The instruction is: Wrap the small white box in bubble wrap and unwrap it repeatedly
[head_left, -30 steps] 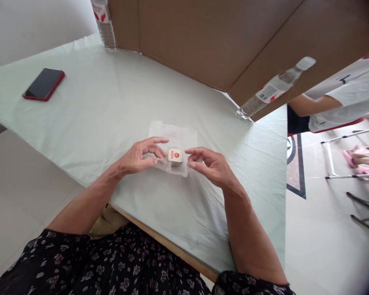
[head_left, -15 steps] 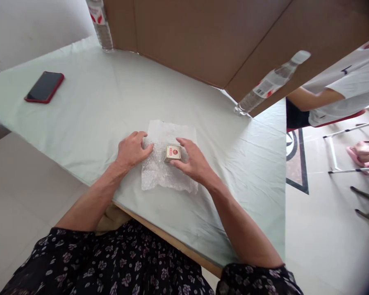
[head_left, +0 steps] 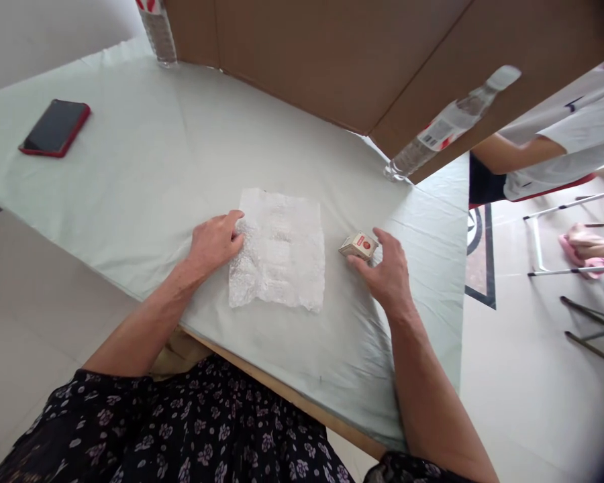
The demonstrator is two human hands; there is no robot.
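Observation:
A square sheet of bubble wrap [head_left: 294, 268] lies flat on the cloth-covered table. My left hand [head_left: 214, 243] rests at its left edge, thumb and index finger apart, with the fingertips touching the wrap. To the right of the sheet is a small cream cardboard box [head_left: 361, 245] with red printing on its top. My right hand [head_left: 388, 272] has it between thumb and fingers, at or just above the cloth. The far side of the box and some of my fingertips are hidden.
A tall brown cardboard panel [head_left: 302, 54] stands along the back, with a clear plastic bottle [head_left: 445, 127] before it and another bottle [head_left: 158, 37] at its left end. A red-cased phone [head_left: 55, 127] lies far left. A seated person [head_left: 538, 147] is beyond the right edge.
My right hand has carried the small box off the bubble wrap to the right. My left hand has hardly moved and stays at the sheet's left edge. The view has shifted slightly.

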